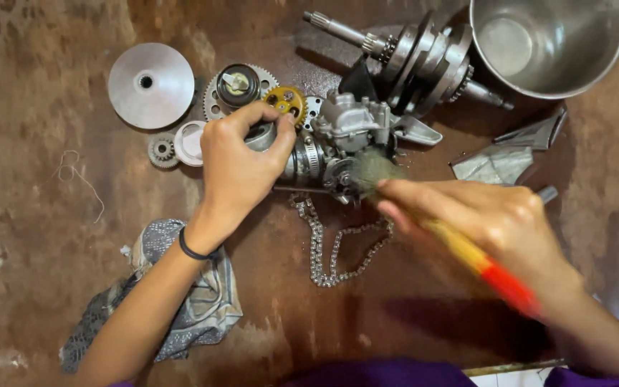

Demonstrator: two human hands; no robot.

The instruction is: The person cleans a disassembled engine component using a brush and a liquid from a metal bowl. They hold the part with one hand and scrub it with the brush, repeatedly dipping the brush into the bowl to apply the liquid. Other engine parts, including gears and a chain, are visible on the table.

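Note:
My left hand grips the round end of a grey metal carburetor lying on the rusty brown work surface. My right hand holds a paintbrush with a yellow and red handle. Its bristles press against the carburetor's lower right side and look blurred. A metal chain lies just below the carburetor, between my two hands.
A crankshaft and a steel bowl sit at the top right. A silver pulley disc, a toothed gear, a gold sprocket, a small gear and a white ring lie left. A grey rag lies under my left forearm.

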